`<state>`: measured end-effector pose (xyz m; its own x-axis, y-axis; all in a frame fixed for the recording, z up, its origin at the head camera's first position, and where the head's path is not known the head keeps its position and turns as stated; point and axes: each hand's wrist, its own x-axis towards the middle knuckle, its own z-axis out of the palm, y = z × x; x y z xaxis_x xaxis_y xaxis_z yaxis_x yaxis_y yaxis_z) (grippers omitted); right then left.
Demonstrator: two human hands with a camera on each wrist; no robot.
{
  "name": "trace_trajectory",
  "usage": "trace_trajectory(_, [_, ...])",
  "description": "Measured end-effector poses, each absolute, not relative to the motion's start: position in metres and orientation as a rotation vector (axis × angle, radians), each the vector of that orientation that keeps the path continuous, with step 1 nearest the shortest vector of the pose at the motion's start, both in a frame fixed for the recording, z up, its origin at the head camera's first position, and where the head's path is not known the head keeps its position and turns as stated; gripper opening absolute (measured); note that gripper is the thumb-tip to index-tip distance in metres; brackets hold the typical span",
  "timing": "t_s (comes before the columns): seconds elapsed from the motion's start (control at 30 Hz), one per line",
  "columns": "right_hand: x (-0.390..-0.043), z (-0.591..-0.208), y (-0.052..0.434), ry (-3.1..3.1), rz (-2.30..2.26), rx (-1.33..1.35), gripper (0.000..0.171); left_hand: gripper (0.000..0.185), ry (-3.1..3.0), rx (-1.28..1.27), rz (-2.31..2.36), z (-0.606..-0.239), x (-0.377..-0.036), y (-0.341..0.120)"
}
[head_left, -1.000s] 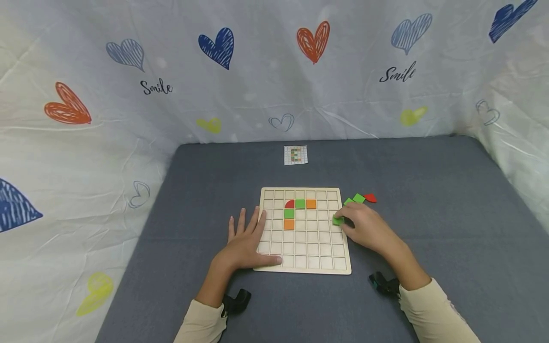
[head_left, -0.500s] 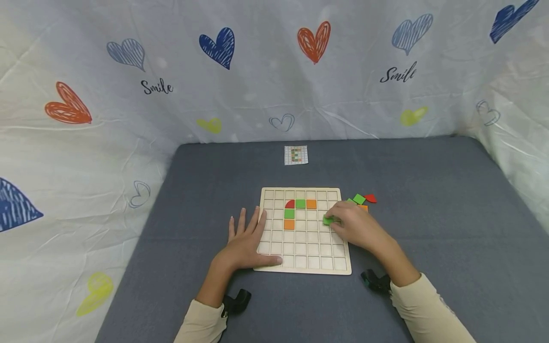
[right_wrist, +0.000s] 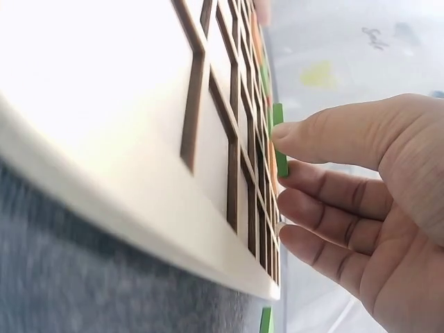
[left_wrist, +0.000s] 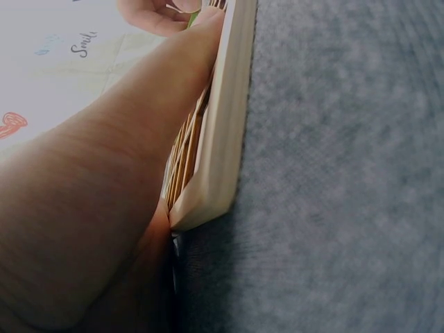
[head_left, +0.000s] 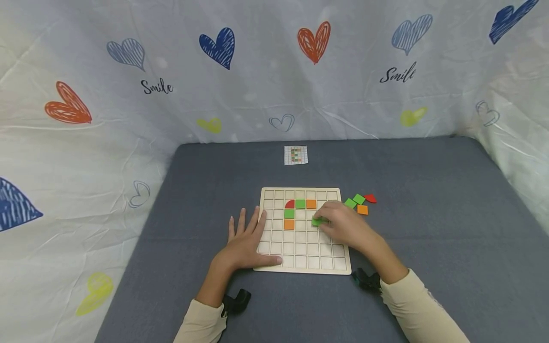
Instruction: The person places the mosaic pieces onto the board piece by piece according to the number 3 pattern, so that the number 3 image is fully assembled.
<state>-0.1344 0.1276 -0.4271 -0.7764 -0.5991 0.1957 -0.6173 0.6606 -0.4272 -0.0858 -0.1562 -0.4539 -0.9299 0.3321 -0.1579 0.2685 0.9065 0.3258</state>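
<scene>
Head view: right hand pinches a green tile over the board; five tiles placed, left hand flat on it

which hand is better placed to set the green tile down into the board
Probably the right hand: its fingers already pinch the green tile over the wooden grid board. The left hand lies flat on the board's left edge.
</scene>
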Motion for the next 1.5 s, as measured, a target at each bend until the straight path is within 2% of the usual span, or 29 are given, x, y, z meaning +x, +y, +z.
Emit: trace_trajectory(1.5, [-0.133,-0.435,0.093,-2.752,0.729,1.129,0.013,0.12,2.88,0.475,0.414,-0.455,-0.085,-0.157])
